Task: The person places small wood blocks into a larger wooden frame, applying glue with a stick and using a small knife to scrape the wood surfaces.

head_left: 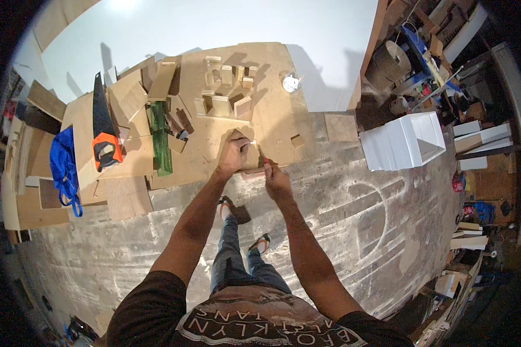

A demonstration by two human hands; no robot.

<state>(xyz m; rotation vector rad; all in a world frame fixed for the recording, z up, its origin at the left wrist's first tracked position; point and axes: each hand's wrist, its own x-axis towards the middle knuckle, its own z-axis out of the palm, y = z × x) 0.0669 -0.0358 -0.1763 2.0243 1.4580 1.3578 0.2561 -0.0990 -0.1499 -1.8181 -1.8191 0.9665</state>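
On the plywood sheet [272, 115]: marking a small wood piece [250, 157].
Left hand [234, 151] clamps it flat; right hand [274, 173] pinches a pencil [263, 160]. Cut blocks [226, 92] already stacked behind; line unfinished.

A big flat wooden board [272, 115] lies on the dusty grey floor [341, 220]. On the board, at the far side, small wood blocks [226, 92] stand in a bunch. To the left lie a green strip [160, 139], a hand saw [103, 124] with an orange handle, and loose wood pieces [134, 98]. A blue bag [63, 168] lies at the far left.
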